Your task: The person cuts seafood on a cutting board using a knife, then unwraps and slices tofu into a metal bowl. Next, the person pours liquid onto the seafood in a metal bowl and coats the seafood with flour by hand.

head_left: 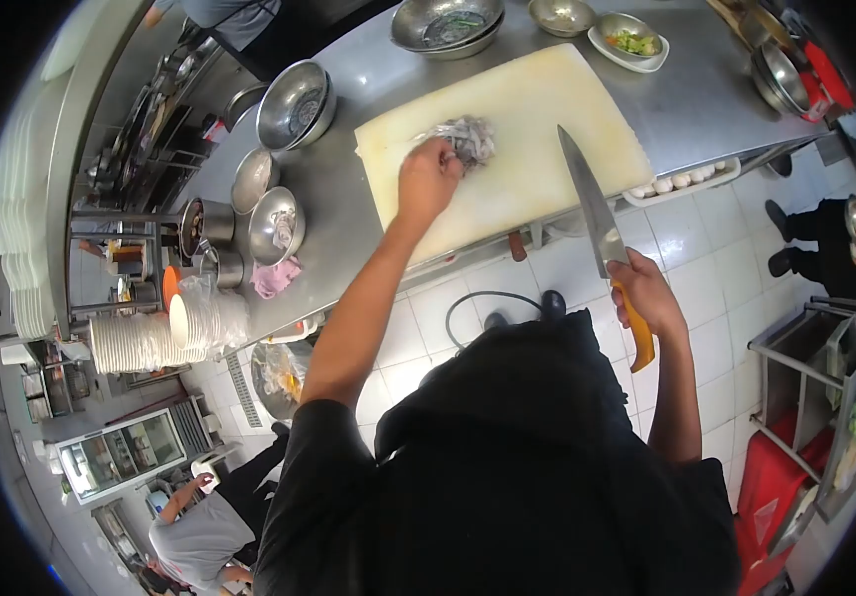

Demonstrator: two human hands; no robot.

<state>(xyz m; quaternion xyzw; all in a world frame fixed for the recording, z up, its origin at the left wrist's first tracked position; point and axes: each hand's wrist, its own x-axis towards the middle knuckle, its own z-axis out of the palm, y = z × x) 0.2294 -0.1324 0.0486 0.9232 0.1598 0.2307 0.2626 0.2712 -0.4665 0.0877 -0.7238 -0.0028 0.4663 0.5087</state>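
My left hand (432, 181) reaches over the pale yellow cutting board (537, 94), its fingers closed at the near edge of a small heap of glossy grey-white strips (472, 141). The strips look like raw sliced food; their exact kind is unclear. In my right hand (651, 293) is a large kitchen knife (599, 214), gripped by its yellow handle. Its long blade points up and away, over the board's right part and front edge. A metal bowl (276, 226) with similar pale strips stands left of the board.
Metal bowls (297, 104) line the counter's left and back. Chopped vegetables (632, 42) sit in a small bowl at the back right. A white tray (721, 177) of eggs is below the counter edge. A pink cloth (276, 278) lies left. Co-workers stand right and lower left.
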